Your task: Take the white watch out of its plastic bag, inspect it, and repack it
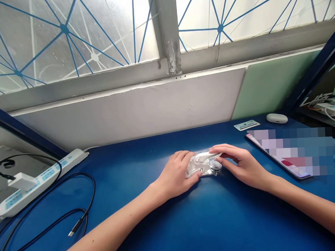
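Pinning a clear plastic packet (pixel 203 165) flat on the blue surface (pixel 146 156) under the curled left hand (pixel 177 174), pinching its far edge with the right hand (pixel 237 164), probably needing a firm tear next.

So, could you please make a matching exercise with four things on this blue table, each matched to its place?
Things:
1. clear plastic packet
2. power strip
3. phone
4. white earbud case

Places:
A. far right, near the wall
B. between the left hand and the right hand, touched by both
C. left edge of the table, with a white plug in it
D. lying flat, right of the right hand

Pairs: 1-B, 2-C, 3-D, 4-A
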{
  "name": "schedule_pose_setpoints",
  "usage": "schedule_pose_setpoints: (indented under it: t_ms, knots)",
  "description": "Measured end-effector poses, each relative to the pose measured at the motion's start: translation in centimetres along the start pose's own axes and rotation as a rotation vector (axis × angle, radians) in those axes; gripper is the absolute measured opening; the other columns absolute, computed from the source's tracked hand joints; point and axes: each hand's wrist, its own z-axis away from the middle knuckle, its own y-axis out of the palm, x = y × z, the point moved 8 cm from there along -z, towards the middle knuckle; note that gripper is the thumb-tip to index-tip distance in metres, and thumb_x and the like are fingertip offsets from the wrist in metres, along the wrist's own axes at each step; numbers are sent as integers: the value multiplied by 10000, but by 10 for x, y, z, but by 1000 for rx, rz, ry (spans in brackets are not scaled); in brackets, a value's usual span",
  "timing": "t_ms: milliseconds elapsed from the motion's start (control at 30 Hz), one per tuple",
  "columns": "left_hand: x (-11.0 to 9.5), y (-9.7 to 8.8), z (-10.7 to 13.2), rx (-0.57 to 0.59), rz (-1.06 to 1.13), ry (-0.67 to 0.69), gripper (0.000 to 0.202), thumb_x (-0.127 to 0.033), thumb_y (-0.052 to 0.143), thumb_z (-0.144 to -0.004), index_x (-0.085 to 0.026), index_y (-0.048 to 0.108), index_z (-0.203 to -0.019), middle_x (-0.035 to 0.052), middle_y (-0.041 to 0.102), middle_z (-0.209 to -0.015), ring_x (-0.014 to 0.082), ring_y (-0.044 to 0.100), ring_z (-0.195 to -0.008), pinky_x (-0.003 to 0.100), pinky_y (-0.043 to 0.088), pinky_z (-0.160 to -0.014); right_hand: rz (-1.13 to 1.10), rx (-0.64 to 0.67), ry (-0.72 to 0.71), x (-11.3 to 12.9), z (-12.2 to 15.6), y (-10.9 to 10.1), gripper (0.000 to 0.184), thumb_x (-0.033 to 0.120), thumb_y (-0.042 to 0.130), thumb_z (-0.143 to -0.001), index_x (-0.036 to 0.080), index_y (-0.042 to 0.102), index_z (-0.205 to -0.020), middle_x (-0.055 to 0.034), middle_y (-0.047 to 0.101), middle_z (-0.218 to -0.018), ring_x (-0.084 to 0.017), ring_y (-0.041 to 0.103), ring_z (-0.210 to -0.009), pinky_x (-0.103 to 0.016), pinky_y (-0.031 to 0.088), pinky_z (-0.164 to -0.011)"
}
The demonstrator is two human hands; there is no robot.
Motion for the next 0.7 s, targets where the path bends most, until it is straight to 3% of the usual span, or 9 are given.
schedule_pose_setpoints:
  t_ms: [400, 700]
  knots:
    - [5, 5, 1, 42, -17, 20, 370, -391, 627, -929, -178, 586, -1228, 117, 642, -1284, 294, 565, -1199, 450, 441, -1060, 200, 9, -75, -2, -5, -14, 208, 303, 597, -952, 269, 684, -1137, -90, 715, -1184, -293, 674, -1103, -456, 555, -960]
    - [8, 7, 1, 31, -25, 18, 399, -410, 634, -921, -179, 588, -1242, 116, 648, -1289, 300, 568, -1203, 458, 443, -1058, 244, 114, -70, -10, -10, -29, 220, 322, 621, -922, 282, 719, -1115, -88, 736, -1136, -293, 720, -987, -423, 605, -830]
